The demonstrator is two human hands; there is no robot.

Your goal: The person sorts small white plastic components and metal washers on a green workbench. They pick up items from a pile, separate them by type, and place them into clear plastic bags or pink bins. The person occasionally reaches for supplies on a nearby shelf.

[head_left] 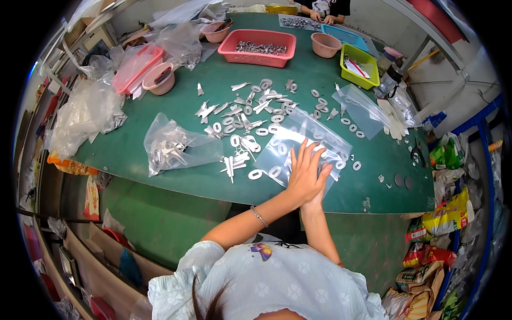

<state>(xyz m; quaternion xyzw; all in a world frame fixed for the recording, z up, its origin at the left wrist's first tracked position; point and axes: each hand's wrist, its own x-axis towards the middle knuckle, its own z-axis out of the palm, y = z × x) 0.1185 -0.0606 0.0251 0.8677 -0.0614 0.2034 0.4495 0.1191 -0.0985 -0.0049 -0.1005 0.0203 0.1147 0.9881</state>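
My left hand (305, 175), its wrist in a bracelet (258, 216), lies with fingers stretched over a clear plastic bag (268, 154) near the table's front edge. Crossing beneath it is my right hand (318, 193); its fingers are mostly hidden, so I cannot tell whether they grip anything. Small oval silver rings (255, 174) show around and through the clear plastic. To the left and beyond lies a loose spread of these rings and silver pointed pieces with narrow stems (230, 166). A second clear bag (161, 140), holding silver metal pieces, rests farther left.
On the green table (181, 101) are a pink basket (256, 60) of metal parts, pink bowls (326, 47), a lime-green basket (358, 80) and a white glove (393, 120). Another person's hands (322, 18) work at the far edge. Packed bags (448, 213) line the right shelf.
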